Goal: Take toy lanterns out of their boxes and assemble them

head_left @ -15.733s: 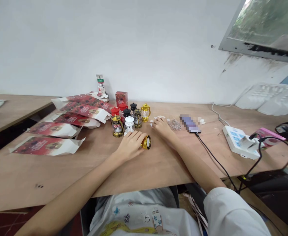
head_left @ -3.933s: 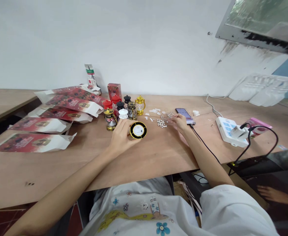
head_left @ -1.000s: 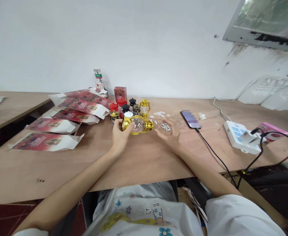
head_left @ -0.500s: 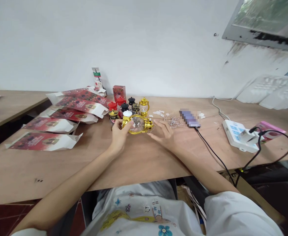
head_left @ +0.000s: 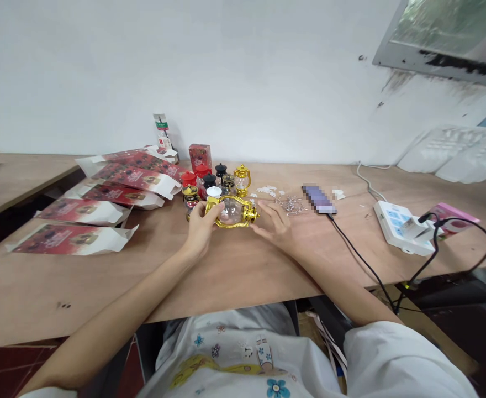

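A small gold toy lantern [head_left: 233,211] with a clear globe lies sideways above the wooden table [head_left: 247,271]. My left hand [head_left: 202,226] grips its top end, fingers curled round it. My right hand [head_left: 274,225] is at its base end, fingers touching the gold bottom. Just behind stands a cluster of several little lanterns [head_left: 216,182] in red, black, gold and white. A scatter of small metal hooks [head_left: 291,204] and white bits lies right of my right hand.
Flat red-and-white cartons [head_left: 73,239] lie in rows on the left. A red box [head_left: 199,155] and a small bottle [head_left: 160,129] stand by the wall. A phone [head_left: 318,198] on a cable, a white power strip [head_left: 402,234] and a pink object [head_left: 450,219] sit on the right.
My right hand has closed in from open air beside the lantern to its base end. The lantern has stayed sideways in my left hand, sinking slightly toward the table.
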`<act>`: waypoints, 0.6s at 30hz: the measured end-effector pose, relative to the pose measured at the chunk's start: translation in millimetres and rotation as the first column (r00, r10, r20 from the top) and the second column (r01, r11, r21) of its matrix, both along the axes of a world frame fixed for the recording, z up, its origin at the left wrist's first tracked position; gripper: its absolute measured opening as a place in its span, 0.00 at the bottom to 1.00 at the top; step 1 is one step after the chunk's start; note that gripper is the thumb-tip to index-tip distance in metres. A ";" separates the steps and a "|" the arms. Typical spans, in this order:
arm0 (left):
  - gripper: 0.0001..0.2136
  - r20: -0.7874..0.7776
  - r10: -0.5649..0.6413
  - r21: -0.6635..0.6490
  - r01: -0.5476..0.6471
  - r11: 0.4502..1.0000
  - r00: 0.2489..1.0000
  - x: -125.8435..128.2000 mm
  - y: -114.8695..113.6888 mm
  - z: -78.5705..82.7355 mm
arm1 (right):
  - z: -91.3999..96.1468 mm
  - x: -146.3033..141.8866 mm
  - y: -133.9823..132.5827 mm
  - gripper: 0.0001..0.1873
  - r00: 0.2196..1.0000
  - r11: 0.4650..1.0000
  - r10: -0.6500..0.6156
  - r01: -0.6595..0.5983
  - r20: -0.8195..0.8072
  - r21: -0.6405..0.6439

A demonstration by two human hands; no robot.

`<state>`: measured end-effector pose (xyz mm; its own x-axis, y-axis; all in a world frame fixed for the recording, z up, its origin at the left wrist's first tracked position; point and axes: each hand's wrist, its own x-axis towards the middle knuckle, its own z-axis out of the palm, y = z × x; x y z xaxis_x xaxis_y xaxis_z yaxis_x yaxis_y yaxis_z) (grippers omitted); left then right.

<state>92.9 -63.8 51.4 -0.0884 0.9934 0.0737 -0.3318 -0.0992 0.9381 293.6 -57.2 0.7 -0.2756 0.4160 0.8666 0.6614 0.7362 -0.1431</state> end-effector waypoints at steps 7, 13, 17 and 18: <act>0.18 -0.032 -0.017 0.036 0.019 0.999 0.999 -0.5 -0.7 0.2 | 5.6 0.8 -2.4 0.31 0.997 0.999 0.047 -0.048 0.065 0.004; 0.17 -0.061 -0.069 0.062 0.073 0.995 0.996 -3.1 -0.7 0.4 | 8.3 0.4 -2.6 0.30 0.995 0.998 0.019 -0.024 0.096 0.053; 0.16 -0.092 -0.078 0.117 0.089 0.989 0.993 -4.2 1.8 -3.1 | 9.6 5.5 1.8 0.29 0.992 0.994 0.020 -0.032 0.122 0.101; 0.16 -0.117 -0.046 0.142 0.063 0.988 0.992 -4.3 2.6 -4.4 | 9.9 7.9 4.0 0.29 0.991 0.991 0.028 -0.045 0.131 0.128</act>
<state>88.7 -61.3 47.0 -0.0171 0.9745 0.2238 -0.2333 -0.2216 0.9468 301.4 -53.2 10.6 -0.4017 0.2895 0.8688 0.6402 0.7671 0.0404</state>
